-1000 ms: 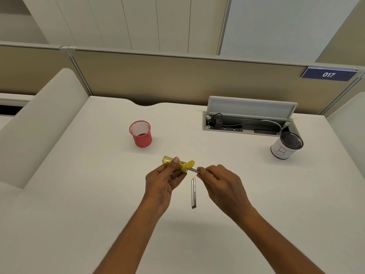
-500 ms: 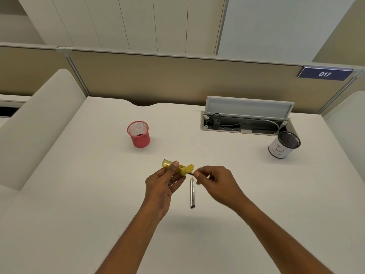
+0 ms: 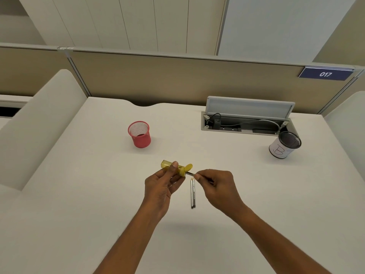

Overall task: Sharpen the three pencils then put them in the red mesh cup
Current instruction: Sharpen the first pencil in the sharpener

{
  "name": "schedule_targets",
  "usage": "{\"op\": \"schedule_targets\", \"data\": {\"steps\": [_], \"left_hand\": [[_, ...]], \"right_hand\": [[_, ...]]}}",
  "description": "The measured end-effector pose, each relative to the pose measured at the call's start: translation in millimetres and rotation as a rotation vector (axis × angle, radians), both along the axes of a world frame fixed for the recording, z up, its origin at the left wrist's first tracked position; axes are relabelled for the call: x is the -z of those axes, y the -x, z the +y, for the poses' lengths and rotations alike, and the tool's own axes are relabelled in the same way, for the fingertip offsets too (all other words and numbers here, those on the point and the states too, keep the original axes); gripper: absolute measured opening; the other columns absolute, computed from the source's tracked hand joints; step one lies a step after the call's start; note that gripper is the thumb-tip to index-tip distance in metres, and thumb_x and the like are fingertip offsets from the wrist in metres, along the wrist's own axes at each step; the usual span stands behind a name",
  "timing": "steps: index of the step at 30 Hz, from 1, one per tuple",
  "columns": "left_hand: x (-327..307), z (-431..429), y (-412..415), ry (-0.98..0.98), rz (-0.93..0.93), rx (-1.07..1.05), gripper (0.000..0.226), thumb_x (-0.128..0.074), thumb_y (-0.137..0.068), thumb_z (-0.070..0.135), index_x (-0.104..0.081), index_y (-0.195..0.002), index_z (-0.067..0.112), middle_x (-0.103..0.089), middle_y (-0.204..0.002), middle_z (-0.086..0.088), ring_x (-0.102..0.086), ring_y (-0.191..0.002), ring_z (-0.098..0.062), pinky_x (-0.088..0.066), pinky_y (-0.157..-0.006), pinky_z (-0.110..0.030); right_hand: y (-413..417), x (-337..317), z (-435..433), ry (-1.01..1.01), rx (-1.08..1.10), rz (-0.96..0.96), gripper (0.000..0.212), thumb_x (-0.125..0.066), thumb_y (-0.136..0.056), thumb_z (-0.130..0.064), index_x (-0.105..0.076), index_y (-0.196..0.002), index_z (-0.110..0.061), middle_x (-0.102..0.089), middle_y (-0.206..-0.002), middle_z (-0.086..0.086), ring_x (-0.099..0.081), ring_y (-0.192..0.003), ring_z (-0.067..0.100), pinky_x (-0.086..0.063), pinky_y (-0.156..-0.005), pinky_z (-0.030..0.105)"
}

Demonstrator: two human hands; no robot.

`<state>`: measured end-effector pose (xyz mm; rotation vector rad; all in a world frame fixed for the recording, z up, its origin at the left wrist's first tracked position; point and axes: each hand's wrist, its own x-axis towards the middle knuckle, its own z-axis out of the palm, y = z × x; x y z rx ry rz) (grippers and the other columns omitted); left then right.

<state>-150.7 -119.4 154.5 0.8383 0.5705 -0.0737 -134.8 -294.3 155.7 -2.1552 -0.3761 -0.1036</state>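
Left grip [image 3: 164,184] curls round the yellow sharpener [image 3: 175,168], right grip [image 3: 215,184] pinches a pencil [image 3: 190,173] into it (two more pencils [image 3: 193,192] lie on the worktop [image 3: 98,194], red mesh cup [image 3: 139,134] unfilled).

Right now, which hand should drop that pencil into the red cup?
Probably the right hand: it pinches the pencil, while the left hand grips the yellow sharpener. The red cup stands leftward, though.

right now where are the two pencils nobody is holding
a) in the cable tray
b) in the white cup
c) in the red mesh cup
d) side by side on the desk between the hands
d: the two loose pencils lie side by side on the desk between the left hand and the right hand.
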Motion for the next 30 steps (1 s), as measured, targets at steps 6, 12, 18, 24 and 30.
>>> {"op": "schedule_targets", "data": {"steps": [6,12,18,24,30], "left_hand": [[1,3,3,-0.038,-0.044,0.035,0.027,-0.078,-0.083,0.018,-0.076,-0.101,-0.003,-0.078,-0.106,-0.024,-0.077,-0.102,-0.034,-0.063,-0.081,-0.035],[-7,6,-6,-0.033,-0.044,-0.006,0.029,-0.079,-0.083,0.016,-0.076,-0.104,-0.004,-0.077,-0.107,-0.024,-0.077,-0.099,-0.034,-0.064,-0.08,-0.037],[-7,1,-5,-0.009,-0.027,-0.011,0.031,-0.08,-0.076,0.018,-0.077,-0.1,-0.002,-0.079,-0.102,-0.022,-0.078,-0.093,-0.031,-0.065,-0.077,-0.036],[-2,3,2,-0.04,-0.048,0.027,0.027,-0.078,-0.081,0.019,-0.077,-0.099,-0.001,-0.079,-0.104,-0.022,-0.078,-0.097,-0.031,-0.063,-0.079,-0.033],[-1,-1,3,-0.019,-0.023,-0.001,0.03,-0.078,-0.084,0.016,-0.075,-0.105,-0.005,-0.078,-0.107,-0.024,-0.077,-0.1,-0.034,-0.064,-0.08,-0.035]], "right_hand": [[-11,-23,-6,-0.464,0.043,0.932,0.024,-0.068,-0.096,-0.019,-0.078,-0.091,0.002,-0.04,-0.059,0.002,-0.024,-0.051,0.014,-0.019,-0.047,0.025],[-3,4,-6,0.271,-0.059,-0.289,0.032,-0.064,-0.097,-0.036,-0.067,-0.121,-0.015,-0.066,-0.088,-0.005,-0.053,-0.069,0.004,-0.045,-0.065,0.017],[-3,14,-8,0.524,-0.072,-0.669,0.011,-0.073,-0.09,-0.013,-0.073,-0.101,-0.008,-0.058,-0.068,0.002,-0.047,-0.053,0.023,-0.038,-0.046,0.033],[-7,-11,1,-0.162,0.019,0.374,0.023,-0.068,-0.097,-0.023,-0.078,-0.081,-0.01,-0.045,-0.053,-0.008,-0.033,-0.046,0.007,-0.028,-0.049,0.019],[-8,-18,-4,-0.104,-0.028,0.436,0.017,-0.069,-0.095,-0.035,-0.077,-0.096,-0.02,-0.071,-0.072,-0.008,-0.048,-0.054,0.006,-0.039,-0.055,0.019]]}}
